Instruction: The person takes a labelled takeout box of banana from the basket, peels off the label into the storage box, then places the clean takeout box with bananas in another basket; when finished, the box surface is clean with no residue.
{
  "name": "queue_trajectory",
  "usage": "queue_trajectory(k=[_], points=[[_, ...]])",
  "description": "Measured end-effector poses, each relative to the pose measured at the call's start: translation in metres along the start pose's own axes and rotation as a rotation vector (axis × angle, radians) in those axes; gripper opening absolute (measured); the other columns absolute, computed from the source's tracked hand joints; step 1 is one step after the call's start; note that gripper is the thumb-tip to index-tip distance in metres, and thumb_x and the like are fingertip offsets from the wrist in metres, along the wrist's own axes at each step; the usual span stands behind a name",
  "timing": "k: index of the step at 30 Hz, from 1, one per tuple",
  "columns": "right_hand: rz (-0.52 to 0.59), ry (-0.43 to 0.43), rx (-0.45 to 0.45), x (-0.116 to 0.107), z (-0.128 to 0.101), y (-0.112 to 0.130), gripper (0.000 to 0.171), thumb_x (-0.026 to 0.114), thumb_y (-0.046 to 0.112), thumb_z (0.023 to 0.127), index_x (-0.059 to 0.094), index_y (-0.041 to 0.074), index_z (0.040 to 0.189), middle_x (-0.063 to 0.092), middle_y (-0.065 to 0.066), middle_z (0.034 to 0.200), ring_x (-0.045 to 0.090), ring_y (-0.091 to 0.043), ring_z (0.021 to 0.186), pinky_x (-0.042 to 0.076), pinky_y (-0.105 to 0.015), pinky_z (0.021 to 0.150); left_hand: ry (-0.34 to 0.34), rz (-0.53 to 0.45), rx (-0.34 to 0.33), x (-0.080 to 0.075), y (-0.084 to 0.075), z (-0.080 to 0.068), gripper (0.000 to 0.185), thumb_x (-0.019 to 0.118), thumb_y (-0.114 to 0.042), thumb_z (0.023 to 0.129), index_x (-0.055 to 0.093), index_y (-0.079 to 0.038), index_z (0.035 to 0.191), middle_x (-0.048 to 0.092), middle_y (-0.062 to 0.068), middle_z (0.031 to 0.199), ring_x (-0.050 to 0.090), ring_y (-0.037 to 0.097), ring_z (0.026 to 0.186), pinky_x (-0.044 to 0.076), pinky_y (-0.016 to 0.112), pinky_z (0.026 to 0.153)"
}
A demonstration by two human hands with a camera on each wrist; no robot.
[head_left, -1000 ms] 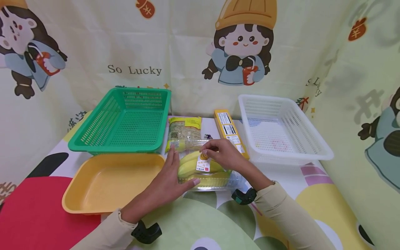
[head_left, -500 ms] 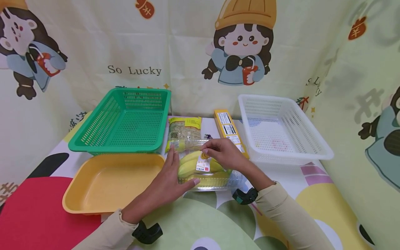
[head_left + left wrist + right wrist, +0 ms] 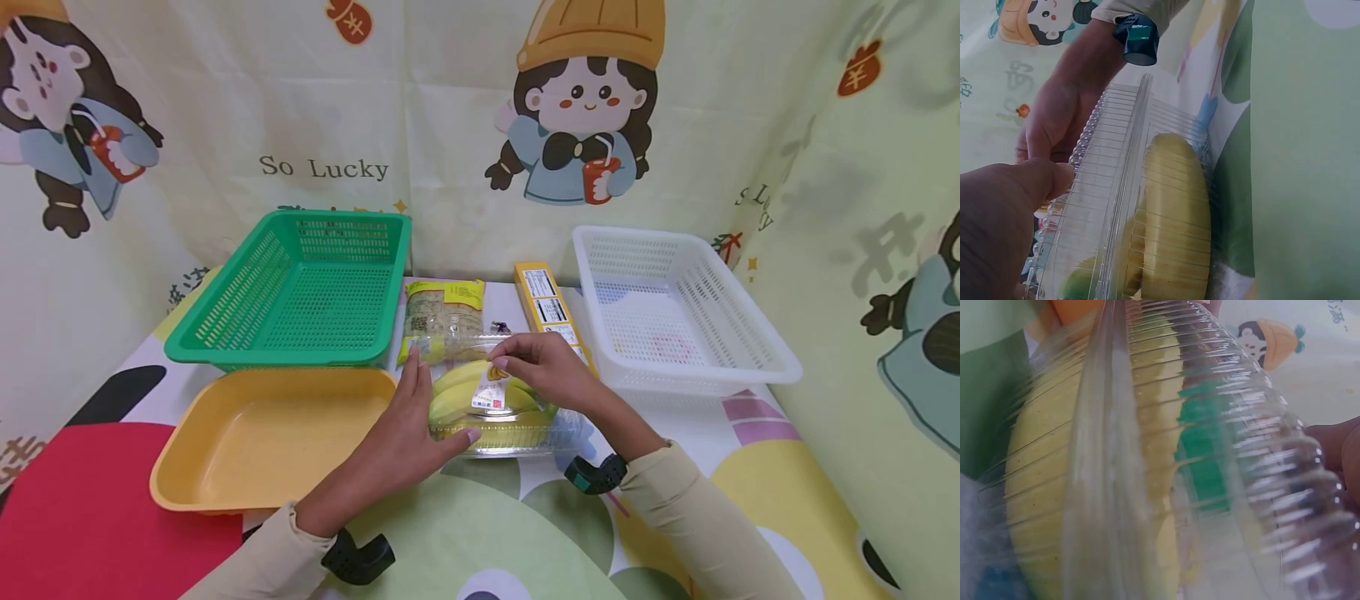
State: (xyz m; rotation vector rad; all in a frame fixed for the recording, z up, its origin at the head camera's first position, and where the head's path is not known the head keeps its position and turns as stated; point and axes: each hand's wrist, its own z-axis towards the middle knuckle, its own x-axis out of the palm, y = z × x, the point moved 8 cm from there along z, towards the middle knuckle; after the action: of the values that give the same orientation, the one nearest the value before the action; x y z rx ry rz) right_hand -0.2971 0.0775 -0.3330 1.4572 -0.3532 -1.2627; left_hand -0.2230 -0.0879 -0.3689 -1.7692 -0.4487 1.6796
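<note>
Centre frame: left hand (image 3: 408,437) flat against clear banana box (image 3: 517,433), right hand (image 3: 543,367) pinching lid; next, lift lid carefully.

Two hands meet on a clear banana box (image 3: 502,412) mid-desk; left hand (image 3: 408,437) presses its side; right hand (image 3: 543,367) pinches its lid; green basket (image 3: 300,287) behind.
</note>
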Motion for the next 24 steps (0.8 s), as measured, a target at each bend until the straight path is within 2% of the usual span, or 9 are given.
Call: queue_trajectory(k=[13, 24], points=[[0.066, -0.028, 0.005, -0.0038, -0.0041, -0.0021, 0.011, 0.063, 0.004, 0.095, 0.071, -0.001, 0.1, 0.07, -0.007, 0.091, 0.062, -0.039, 0.082, 0.053, -0.039, 0.065, -0.019, -0.02, 0.012, 0.0003, -0.0002, -0.0013, 0.115, 0.068, -0.062, 0.081, 0.005, 0.005, 0.152, -0.015, 0.01, 0.161, 0.008, 0.034, 0.146, 0.028, 0.051, 0.11], [0.081, -0.046, -0.009, -0.0053, -0.006, -0.0006, 0.012, 0.064, 0.006, 0.094, 0.071, 0.0, 0.1, 0.07, -0.007, 0.09, 0.058, -0.041, 0.079, 0.047, -0.026, 0.06, -0.027, -0.023, 0.016, -0.0005, -0.0001, -0.0022, 0.116, 0.068, -0.063, 0.081, 0.006, 0.005, 0.152, -0.014, 0.009, 0.161, 0.009, 0.034, 0.146, 0.029, 0.052, 0.11]])
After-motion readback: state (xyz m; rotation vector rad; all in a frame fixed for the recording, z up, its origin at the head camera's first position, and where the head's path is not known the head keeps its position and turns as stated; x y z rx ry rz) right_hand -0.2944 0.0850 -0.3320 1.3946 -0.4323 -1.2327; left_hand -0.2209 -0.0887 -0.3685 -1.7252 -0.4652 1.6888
